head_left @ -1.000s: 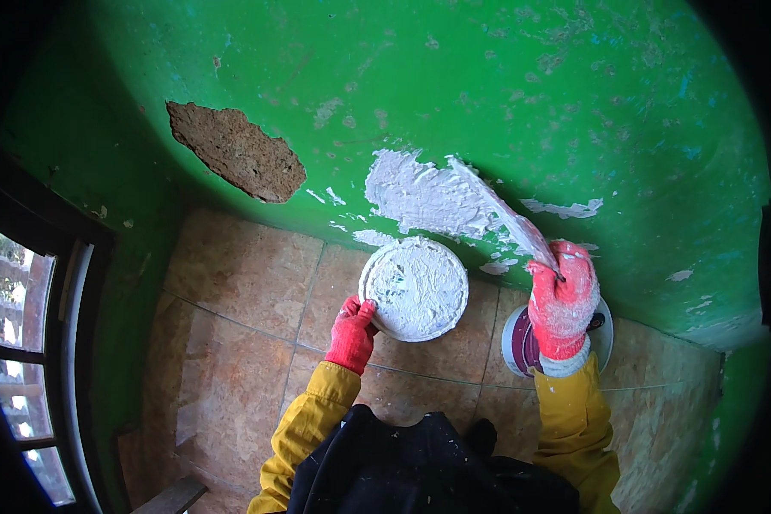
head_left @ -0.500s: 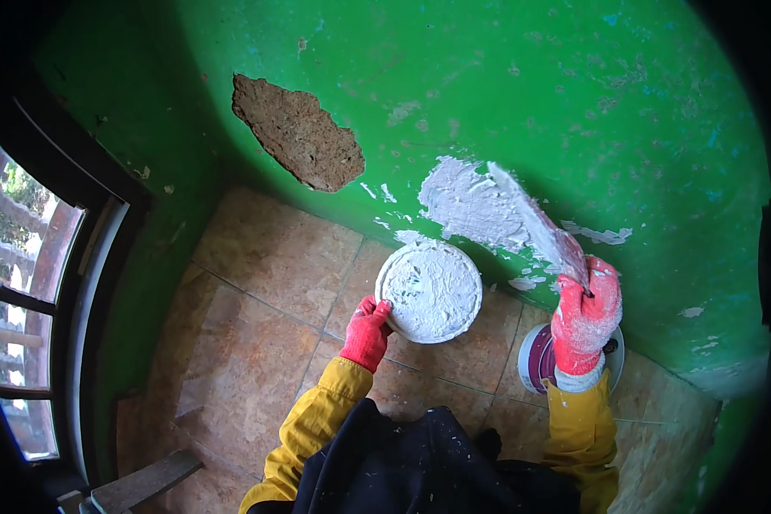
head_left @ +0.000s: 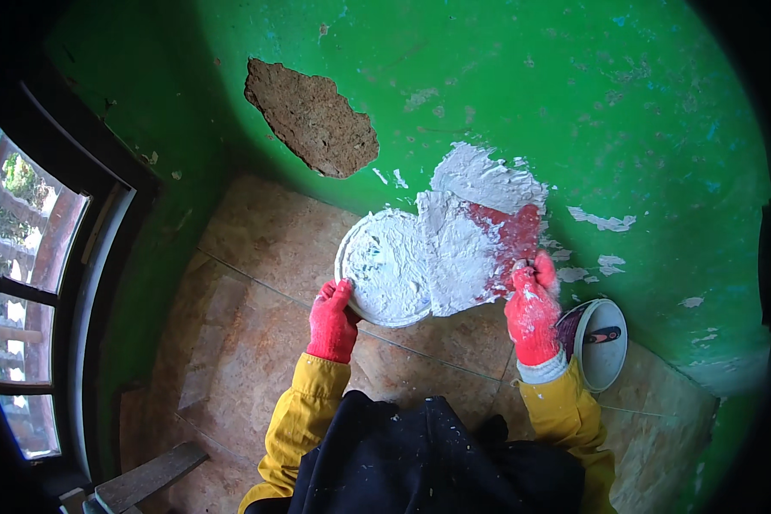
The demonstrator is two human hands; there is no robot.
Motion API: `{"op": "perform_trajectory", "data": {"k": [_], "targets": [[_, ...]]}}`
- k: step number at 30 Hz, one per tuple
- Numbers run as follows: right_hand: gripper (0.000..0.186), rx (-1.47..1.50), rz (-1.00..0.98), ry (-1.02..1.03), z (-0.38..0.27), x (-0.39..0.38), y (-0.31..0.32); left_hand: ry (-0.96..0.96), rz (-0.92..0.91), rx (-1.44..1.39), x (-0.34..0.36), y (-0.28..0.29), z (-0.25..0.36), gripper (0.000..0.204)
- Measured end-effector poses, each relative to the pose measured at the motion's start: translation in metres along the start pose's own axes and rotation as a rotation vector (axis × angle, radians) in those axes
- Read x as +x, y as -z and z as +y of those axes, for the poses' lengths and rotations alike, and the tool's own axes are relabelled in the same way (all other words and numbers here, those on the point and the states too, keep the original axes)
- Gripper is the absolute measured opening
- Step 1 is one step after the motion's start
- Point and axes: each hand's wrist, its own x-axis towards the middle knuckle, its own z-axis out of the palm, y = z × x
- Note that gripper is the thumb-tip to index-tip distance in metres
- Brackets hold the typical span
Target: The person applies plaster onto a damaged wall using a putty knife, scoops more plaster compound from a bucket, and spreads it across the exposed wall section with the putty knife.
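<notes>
My left hand, in a red glove, grips the rim of a round white lid spread with white filler. In my right hand, gloved in red and smeared white, is a wide red putty spreader. Filler coats much of its flat face, and its far edge overlaps the lid's right side. Just beyond the spreader, a rough white patch of filler covers part of the green wall. Further left, the wall has a bare brown hole where the surface has broken away.
Near my right wrist a bucket stands on the tiled floor, with a dark-handled tool at its opening. A barred window is at the left. A wooden plank lies at the lower left.
The spreader has come away from the wall, moving left and down, and turned flat against the lid. The lid has shifted slightly left. More of the bucket's opening shows.
</notes>
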Motion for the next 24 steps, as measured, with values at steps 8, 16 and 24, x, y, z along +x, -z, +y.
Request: {"op": "perform_trajectory", "data": {"k": [8,16,24], "targets": [[0.014,0.173,0.192,-0.363,0.029,0.009,0.026,-0.057,-0.003,0.102,-0.019,-0.020,0.028,0.015],[0.020,0.214,0.154,-0.445,0.042,0.002,0.050,-0.082,0.037,0.245,-0.024,-0.052,0.033,0.018],[0.020,0.274,0.157,-0.505,0.047,0.003,0.064,-0.146,0.098,0.435,-0.012,-0.055,0.020,0.021]]}}
